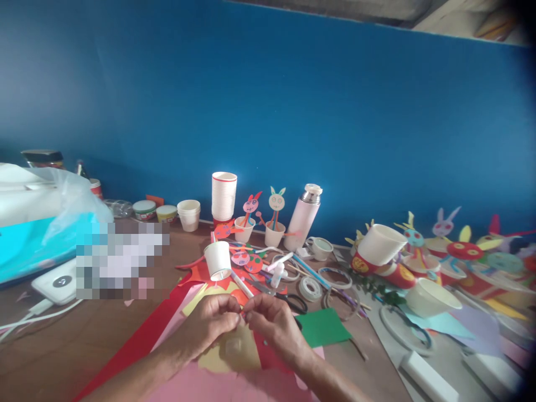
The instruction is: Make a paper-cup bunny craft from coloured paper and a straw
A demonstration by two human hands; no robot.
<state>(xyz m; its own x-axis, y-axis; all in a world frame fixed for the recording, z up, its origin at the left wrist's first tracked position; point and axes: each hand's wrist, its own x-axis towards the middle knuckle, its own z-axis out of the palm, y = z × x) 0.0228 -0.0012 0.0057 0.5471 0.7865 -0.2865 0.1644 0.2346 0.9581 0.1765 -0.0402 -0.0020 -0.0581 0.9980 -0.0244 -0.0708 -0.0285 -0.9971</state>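
Note:
My left hand and my right hand meet fingertip to fingertip over a pile of coloured paper. Both are closed in a pinch. A trace of red shows between the fingers, but what they hold is too small and hidden to name. Below them lie a yellow paper sheet, pink paper and red paper. Just beyond the hands are a tilted white paper cup, a small glue bottle and dark-handled scissors. Green paper lies right of my right hand.
Along the blue wall stand a stack of paper cups, two cups with paper rabbit figures and a pink thermos. A tape roll lies right of centre. More rabbit figures crowd the right; a white power bank sits left.

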